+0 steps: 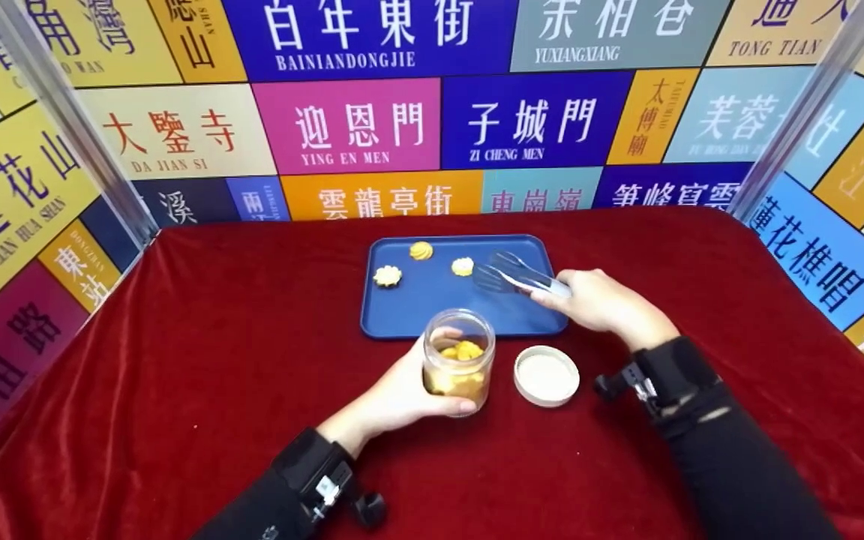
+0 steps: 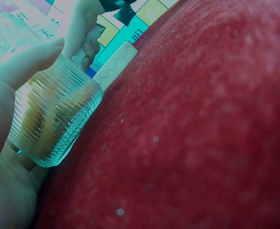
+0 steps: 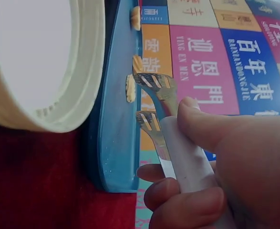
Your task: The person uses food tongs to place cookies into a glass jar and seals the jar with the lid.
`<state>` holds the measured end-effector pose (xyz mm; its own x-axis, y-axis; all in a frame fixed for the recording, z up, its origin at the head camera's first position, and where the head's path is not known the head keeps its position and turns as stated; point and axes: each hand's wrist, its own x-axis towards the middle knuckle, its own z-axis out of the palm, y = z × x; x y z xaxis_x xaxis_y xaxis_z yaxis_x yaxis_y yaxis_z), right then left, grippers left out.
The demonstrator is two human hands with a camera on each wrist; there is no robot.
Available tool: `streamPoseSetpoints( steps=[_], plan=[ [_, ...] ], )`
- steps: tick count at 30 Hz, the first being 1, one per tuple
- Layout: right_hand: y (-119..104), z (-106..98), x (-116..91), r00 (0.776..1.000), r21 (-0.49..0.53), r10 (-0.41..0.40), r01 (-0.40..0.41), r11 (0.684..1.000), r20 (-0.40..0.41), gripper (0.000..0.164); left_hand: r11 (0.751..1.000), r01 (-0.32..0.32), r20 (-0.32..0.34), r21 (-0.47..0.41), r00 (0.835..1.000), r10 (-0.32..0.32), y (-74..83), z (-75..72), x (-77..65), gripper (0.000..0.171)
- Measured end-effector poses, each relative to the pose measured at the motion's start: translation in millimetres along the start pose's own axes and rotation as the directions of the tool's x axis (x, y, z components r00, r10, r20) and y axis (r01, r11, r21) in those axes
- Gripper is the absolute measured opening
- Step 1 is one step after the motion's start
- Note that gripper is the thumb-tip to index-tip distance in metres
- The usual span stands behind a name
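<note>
My left hand (image 1: 409,386) grips a ribbed glass jar (image 1: 459,382) around its side; the jar stands without a lid and is partly filled with yellow cookies (image 1: 465,352). In my right hand (image 1: 603,304) are metal tongs (image 3: 161,105) with pale handles, their slotted tips spread apart over the blue tray (image 1: 417,315). Just left of those tips lies one cookie (image 1: 463,266) on the tray. Two more, a swirled cookie (image 1: 421,250) and a flower-shaped cookie (image 1: 388,276), lie toward the tray's left side. Nothing is seen between the tong tips.
A round cream-coloured lid (image 1: 547,376) lies between the jar and my right wrist. Red velvet cloth (image 1: 252,360) covers the table. Behind it rises a wall of coloured signs (image 1: 346,124), with metal posts (image 1: 814,97) at both back corners.
</note>
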<state>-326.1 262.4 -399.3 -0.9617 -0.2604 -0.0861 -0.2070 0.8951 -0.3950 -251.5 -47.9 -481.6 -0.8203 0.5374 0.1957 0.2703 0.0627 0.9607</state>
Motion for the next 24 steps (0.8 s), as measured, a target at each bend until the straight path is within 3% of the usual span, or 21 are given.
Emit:
streamPoseSetpoints(
  steps=[10,24],
  plan=[
    [-7.2,1.7,25.7,0.997,0.023,0.027,-0.029,0.999,0.071,0.045,1.000,0.001,-0.008,0.004,1.000,-0.001,0.0,1.4,-0.9,0.088],
    [-33.0,15.9,45.0,0.994,-0.078,0.093,-0.089,0.993,0.050,0.054,1.000,-0.005,-0.007,-0.002,1.000,0.005,2.1,0.6,-0.5,0.089]
  ],
)
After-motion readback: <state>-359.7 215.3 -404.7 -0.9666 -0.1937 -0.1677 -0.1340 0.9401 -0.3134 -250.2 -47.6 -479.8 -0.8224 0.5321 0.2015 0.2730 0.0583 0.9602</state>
